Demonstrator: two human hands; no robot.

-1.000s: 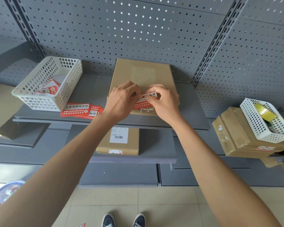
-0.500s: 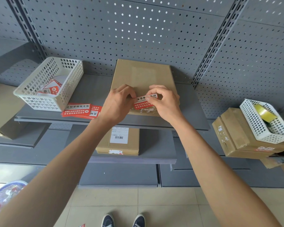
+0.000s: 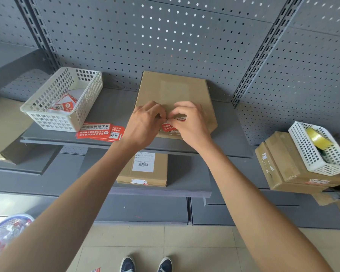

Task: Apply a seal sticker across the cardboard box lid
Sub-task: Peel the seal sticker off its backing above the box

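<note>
Pinching a red-and-white seal sticker [image 3: 172,125] between both sets of fingertips, over the near end of a flat brown cardboard box [image 3: 173,91] on the upper grey shelf [image 3: 114,107]. Sticker: red field with white print, white band along its far edge, mostly hidden by fingers; only a small patch shows between the hands. Whether it already touches the lid can't be told. White torn scraps show on the box's near edge just below the sticker.

Box: plain kraft, lid closed, a paler rectangular patch on top. Long axis runs near to far, far end against the pegboard wall [image 3: 165,36].

Left hand [image 3: 145,124]: palm down, fingers curled, thumb and forefinger closed on the sticker's left end. Right hand [image 3: 190,122]: same pose mirrored, fingertips gripping the right end, knuckles raised. Both forearms stretch up from the near edge, wrists over the shelf front. Fingertips of the two hands nearly meet.

Sticker's long axis runs left-right, across the box's width.

Left of the box: a fan of spare red stickers [image 3: 100,130] lying on the shelf, just beside a white basket [image 3: 47,114] holding more. Far right: another white basket [image 3: 310,160] with a tape roll [image 3: 316,137], sitting on stacked cartons [image 3: 279,165]. Lower shelf holds a labelled box [image 3: 145,169].
</note>
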